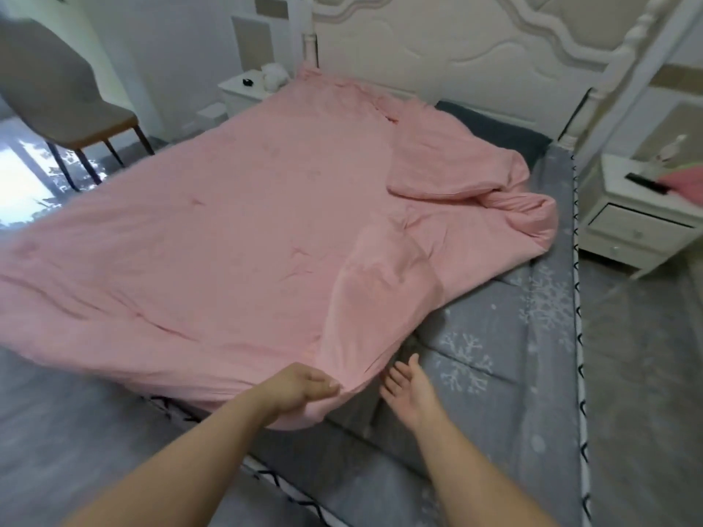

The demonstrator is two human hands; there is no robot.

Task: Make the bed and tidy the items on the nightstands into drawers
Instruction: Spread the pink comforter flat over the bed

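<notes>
The left hand (304, 387) was clenched on the near edge of the pink quilt (213, 230), pinching a fold of it at the foot of the bed. The right hand (409, 387) was released, fingers spread, palm up just beside that fold and not touching it. The quilt lay mostly flat over the left part of the bed, but its far right corner (494, 184) was doubled back in a bunched roll, leaving the grey snowflake sheet (494, 336) bare on the right.

To do this step well, the free hand probably needed to take the edge too, so both could draw the quilt evenly rightward and then shake the rolled corner out toward the headboard (456, 43).

A white nightstand (243, 91) stood at the far left with a small dark object and something white on it; another nightstand (639, 214), drawers closed, stood at the right carrying a dark flat item. A chair (61, 93) stood beyond the left side.
</notes>
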